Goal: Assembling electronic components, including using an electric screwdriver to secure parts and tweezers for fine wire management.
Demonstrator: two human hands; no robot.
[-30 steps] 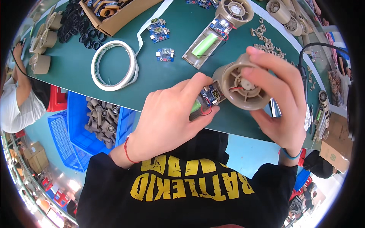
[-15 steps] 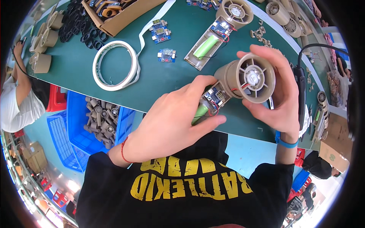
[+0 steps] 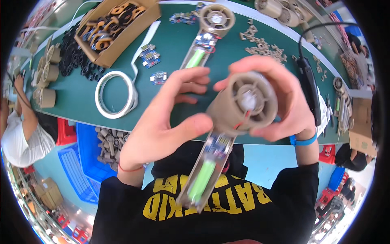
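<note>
My right hand (image 3: 288, 99) grips the round head of a beige handheld fan (image 3: 222, 107), its fingers and thumb wrapped around the rim. Slightly blurred, the fan has its handle hanging toward my chest. That handle is open and shows a blue circuit board (image 3: 218, 144) and a green battery cell (image 3: 202, 181). My left hand (image 3: 160, 116) is spread beside the fan's neck; its thumb tip is close to the neck, and I cannot tell whether they touch. Beyond my hands, a second open fan (image 3: 217, 19) with a green cell lies on the table.
On the green table (image 3: 174, 40) lie a white tape roll (image 3: 99, 95), blue circuit boards (image 3: 150, 56), black rings (image 3: 77, 61) and small beige parts (image 3: 264, 51). A carton of orange-black parts (image 3: 107, 61) stands far left. A black cabled tool (image 3: 309, 91) is at right. Below left sits a blue crate (image 3: 87, 152).
My left hand has let go of the fan's handle and opened. My right hand has brought the fan closer to me and leftward, and its handle now points toward my chest.
</note>
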